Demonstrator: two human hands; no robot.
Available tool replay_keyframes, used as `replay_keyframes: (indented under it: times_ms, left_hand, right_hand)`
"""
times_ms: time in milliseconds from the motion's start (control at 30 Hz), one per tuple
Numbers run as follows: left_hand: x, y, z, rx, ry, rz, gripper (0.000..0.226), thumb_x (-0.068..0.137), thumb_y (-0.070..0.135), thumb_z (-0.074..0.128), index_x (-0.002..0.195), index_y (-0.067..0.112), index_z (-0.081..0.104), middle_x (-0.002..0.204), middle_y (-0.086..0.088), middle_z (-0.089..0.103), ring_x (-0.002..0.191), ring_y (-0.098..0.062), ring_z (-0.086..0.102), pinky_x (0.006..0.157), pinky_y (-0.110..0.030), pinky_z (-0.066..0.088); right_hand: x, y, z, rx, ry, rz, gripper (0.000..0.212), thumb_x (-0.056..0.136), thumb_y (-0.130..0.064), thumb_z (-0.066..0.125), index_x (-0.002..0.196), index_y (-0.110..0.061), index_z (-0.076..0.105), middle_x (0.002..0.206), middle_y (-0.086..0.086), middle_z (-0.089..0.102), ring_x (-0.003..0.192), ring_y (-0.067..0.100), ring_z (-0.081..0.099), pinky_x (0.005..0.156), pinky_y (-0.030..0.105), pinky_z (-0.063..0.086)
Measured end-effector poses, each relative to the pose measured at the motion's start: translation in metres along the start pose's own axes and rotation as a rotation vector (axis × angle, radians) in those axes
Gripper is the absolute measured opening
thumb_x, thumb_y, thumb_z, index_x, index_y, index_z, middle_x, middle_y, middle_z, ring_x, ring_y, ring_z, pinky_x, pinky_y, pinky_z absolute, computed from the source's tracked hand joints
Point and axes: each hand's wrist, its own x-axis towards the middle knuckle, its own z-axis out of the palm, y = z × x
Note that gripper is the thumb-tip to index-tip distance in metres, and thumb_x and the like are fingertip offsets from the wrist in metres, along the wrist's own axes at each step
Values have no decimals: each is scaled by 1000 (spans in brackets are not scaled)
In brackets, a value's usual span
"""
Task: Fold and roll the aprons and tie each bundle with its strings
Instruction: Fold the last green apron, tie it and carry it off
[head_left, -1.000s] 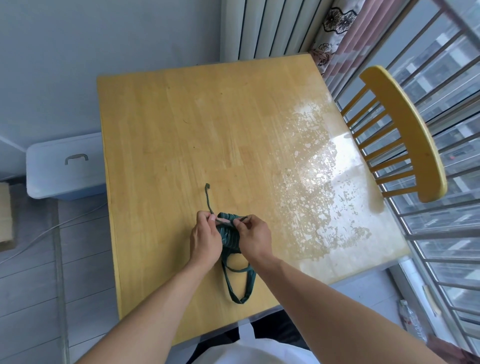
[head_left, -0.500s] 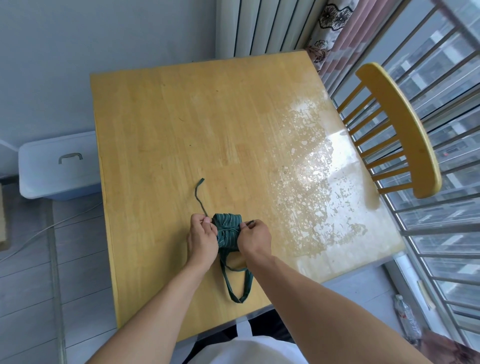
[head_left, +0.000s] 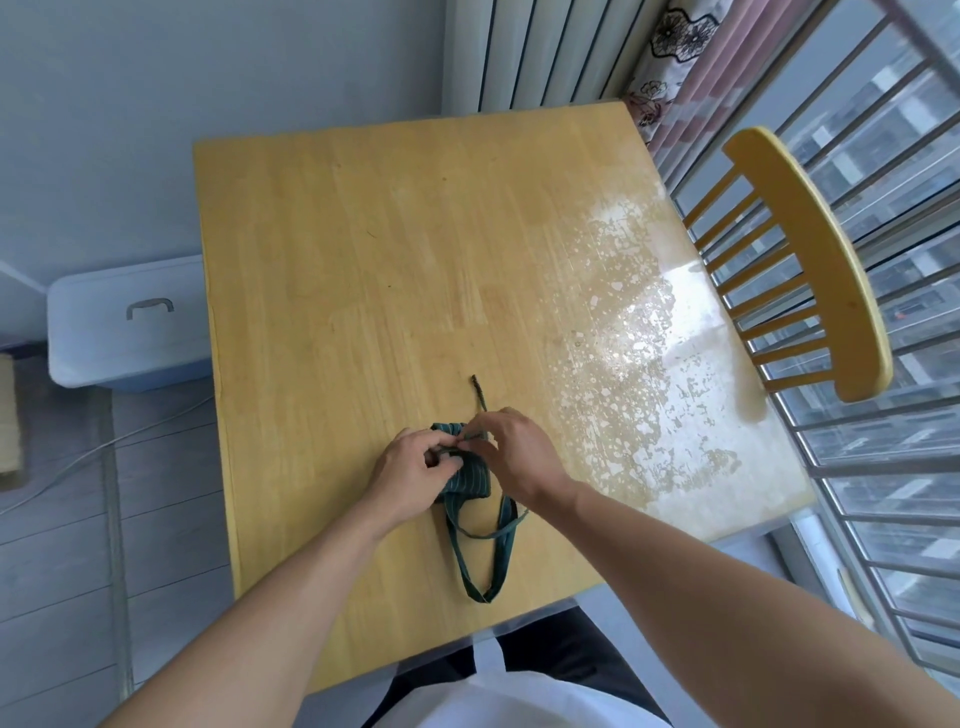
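Wooden table (head_left: 363, 249) | our left hand (head_left: 408, 470) and right hand (head_left: 511, 454) pinch strings atop the rolled apron (head_left: 465, 475) | free string (head_left: 480, 395) trails away, nearer the right

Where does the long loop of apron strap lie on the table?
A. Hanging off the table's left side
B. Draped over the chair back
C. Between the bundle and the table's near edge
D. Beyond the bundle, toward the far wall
C: the green strap loop trails from the rolled apron bundle toward the near edge of the wooden table, closest to the person.
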Motion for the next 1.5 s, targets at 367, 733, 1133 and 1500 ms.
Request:
replay_keyframes:
  times_ms: [367,733,1133,1500]
  left_hand:
    - [3,9,10,71,161,-67,28,93,46,65,74,24,69,76,2,64,70,-18,60,57,-30,43]
    - [-5,16,6,-441,205,-342,29,96,27,67,73,12,79,70,-3,76,70,-19,73,72,-31,62]
    - [-3,2,-8,-351,-21,-180,18,96,8,64,110,10,75,84,-4,78,78,-13,77,87,-33,61]
    - [-5,15,-1,-51,120,-93,15,89,24,70,75,28,73,72,7,72,68,-17,69,62,-35,59]
  right_hand:
    - [-1,8,-3,203,-192,236,20,91,-19,73,111,-18,71,94,-7,70,89,13,64,73,17,50]
    - [-17,-11,21,351,82,235,4,87,-31,79,86,-27,81,78,-15,75,71,5,67,65,27,56]
    - [-18,-9,21,162,100,154,11,91,-18,72,95,-21,82,88,-10,77,76,5,67,74,27,58]
    - [-18,-4,13,133,-44,54,38,91,-16,65,124,-34,62,98,-15,72,93,6,62,78,21,50]
